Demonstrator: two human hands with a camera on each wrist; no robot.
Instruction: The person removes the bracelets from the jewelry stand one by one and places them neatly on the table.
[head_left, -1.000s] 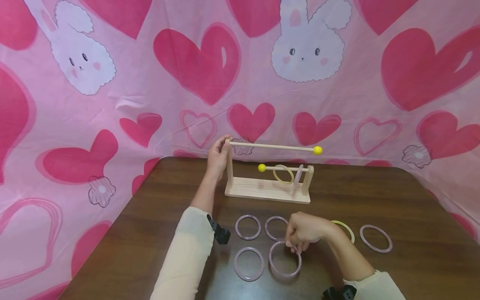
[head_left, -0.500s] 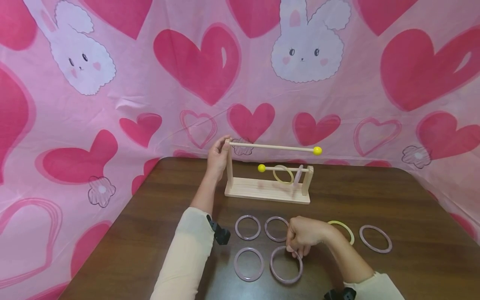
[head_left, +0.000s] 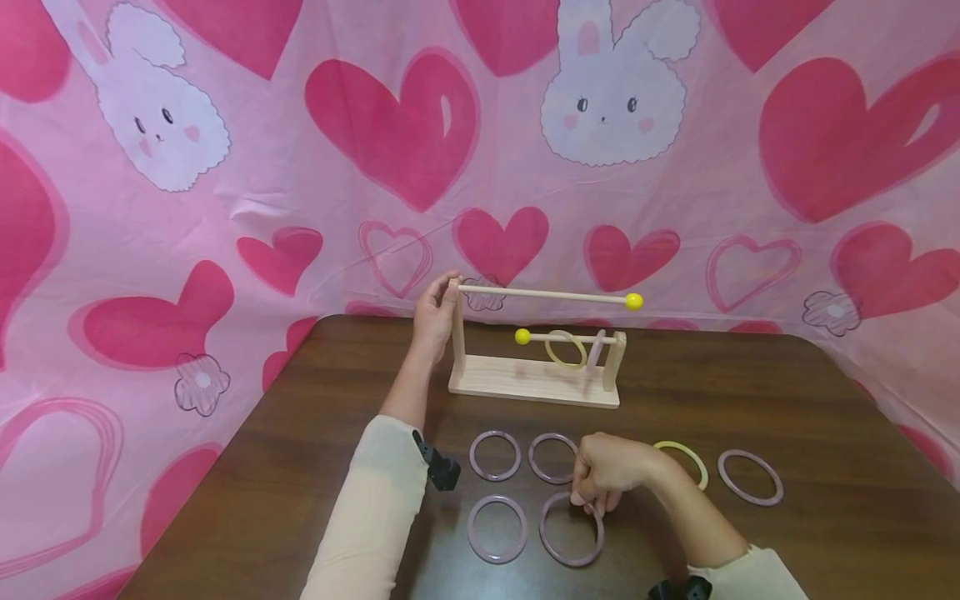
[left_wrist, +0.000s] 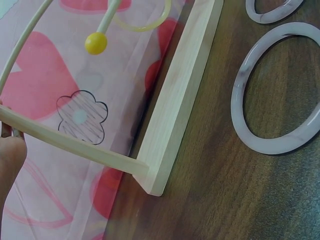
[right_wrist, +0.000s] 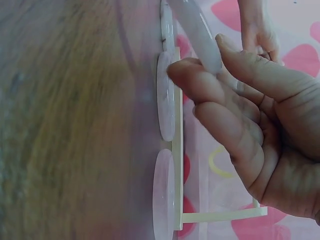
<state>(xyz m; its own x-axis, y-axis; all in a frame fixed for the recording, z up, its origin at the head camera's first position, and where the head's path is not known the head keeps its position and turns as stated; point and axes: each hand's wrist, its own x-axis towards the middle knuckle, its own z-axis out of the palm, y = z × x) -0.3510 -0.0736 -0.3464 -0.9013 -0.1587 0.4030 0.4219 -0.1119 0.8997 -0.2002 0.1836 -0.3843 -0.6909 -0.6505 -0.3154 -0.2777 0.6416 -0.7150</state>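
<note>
My left hand grips the top of the tall left post of a light wooden stand. Between thumb and fingers, my right hand pinches the far rim of a pale purple bangle low over the table; I cannot tell whether it touches the wood. Seen from the right wrist, this bangle slants away from the thumb. The stand's lower rod, with a yellow ball at its end, carries a yellow bangle and a purple bangle. Its upper rod bears no bangle.
Purple bangles lie left of the right hand: one at the back left, one beside it, one in front. A yellow bangle and another purple bangle lie right. A patterned pink cloth hangs behind the table.
My right hand has come slightly nearer and lower with the purple bangle, then stayed almost still over the last half second. My left hand keeps its hold on the post.
</note>
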